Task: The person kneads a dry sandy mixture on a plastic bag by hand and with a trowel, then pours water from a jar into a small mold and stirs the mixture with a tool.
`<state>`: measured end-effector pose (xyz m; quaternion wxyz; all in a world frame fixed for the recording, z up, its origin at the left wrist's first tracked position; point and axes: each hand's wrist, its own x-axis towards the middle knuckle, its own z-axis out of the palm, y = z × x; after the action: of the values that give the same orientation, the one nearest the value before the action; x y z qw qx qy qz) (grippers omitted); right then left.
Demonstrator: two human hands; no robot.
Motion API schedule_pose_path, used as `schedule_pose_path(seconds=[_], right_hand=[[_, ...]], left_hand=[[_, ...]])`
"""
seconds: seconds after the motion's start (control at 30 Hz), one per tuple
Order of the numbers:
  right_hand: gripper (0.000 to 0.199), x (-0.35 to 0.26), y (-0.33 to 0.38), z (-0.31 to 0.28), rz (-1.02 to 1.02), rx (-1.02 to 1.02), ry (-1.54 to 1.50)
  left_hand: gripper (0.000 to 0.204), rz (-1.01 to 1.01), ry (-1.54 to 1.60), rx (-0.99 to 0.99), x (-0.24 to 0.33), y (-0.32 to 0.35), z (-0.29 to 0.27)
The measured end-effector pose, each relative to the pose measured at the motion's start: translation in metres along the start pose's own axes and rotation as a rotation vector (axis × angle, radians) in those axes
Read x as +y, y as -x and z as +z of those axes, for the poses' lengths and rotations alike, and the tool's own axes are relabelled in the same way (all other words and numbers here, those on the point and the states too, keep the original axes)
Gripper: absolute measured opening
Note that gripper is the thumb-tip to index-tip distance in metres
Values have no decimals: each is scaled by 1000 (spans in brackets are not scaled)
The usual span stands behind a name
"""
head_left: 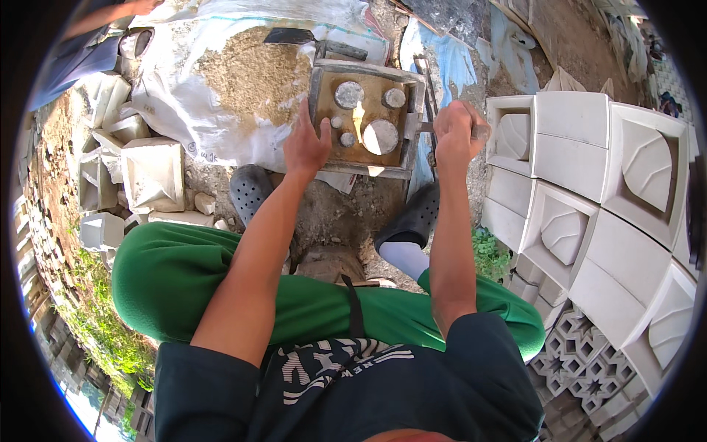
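Observation:
A square grey mould frame [416,81] lies on the ground before me, its inside brown with several round grey discs of different sizes, the largest disc [380,137] at the near right. A bright yellow streak shows among them. My left hand [308,146] holds the frame's left wall, fingers stretched along the outside and thumb over the rim. To the right of the frame, my right hand [458,134] is closed around a short handle [482,132], whose end sticks out past the fist. A narrow bar shows between the fist and the frame; whether it belongs to that handle is hidden.
A sand heap [254,74] lies on a white sheet [166,110] to the left, with a dark flat blade [289,35] at its far edge. White cast blocks [571,151] stand stacked at right, patterned vent blocks [589,357] below. Broken castings [153,173] lie left. Another person's arm [99,18] shows far left.

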<state>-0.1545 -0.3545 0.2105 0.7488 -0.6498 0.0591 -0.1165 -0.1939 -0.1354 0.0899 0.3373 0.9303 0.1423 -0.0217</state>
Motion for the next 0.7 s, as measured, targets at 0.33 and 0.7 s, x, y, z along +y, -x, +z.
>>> schedule_pose_path(seconds=[0.33,0.7], right_hand=[[35,21,-7,-8,63,-151,84],[33,-4,9,0,-90,71,-48]], left_hand=[[68,0,3,-33,1,1,4],[67,18,13,12,1,1,1]])
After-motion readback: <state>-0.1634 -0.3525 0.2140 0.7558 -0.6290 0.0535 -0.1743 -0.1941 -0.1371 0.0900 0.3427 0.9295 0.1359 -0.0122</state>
